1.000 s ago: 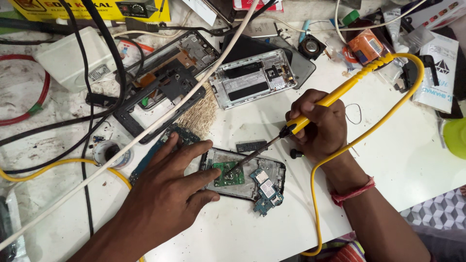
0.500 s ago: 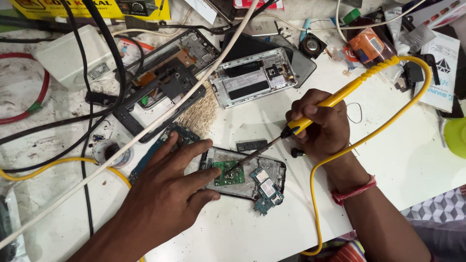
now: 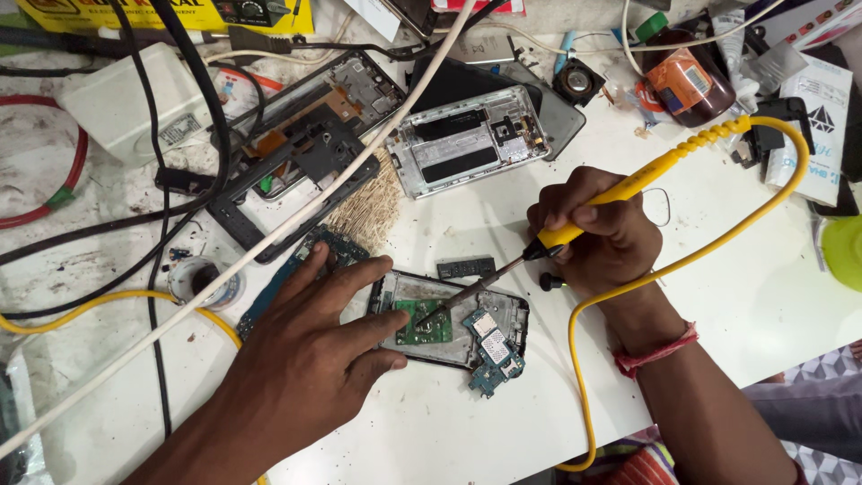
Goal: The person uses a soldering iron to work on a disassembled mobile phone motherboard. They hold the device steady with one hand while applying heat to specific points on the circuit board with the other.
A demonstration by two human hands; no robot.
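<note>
A white workbench [image 3: 745,296], scuffed and littered with cables, carries everything here. Toward its far edge lie a dark dismantled phone frame [image 3: 296,153] and, just right of it, a silver phone chassis [image 3: 471,139] with its insides exposed; a brown bottle [image 3: 687,85] stands near the far right corner. Near the front edge, about the middle, the left hand [image 3: 310,359] lies flat with fingers spread, pressing down on the left end of an opened phone [image 3: 449,319]. The right hand [image 3: 602,238] is curled tight around a yellow soldering iron [image 3: 620,193], gripped like a pen, its yellow cord [image 3: 718,247] looping out toward the right edge and back to the front. The iron's metal tip comes down onto a green circuit board [image 3: 424,321] seated inside the phone. A loose bluish board [image 3: 492,346] sits on the phone's right end, and a small dark connector strip [image 3: 465,267] lies just beyond the phone.
</note>
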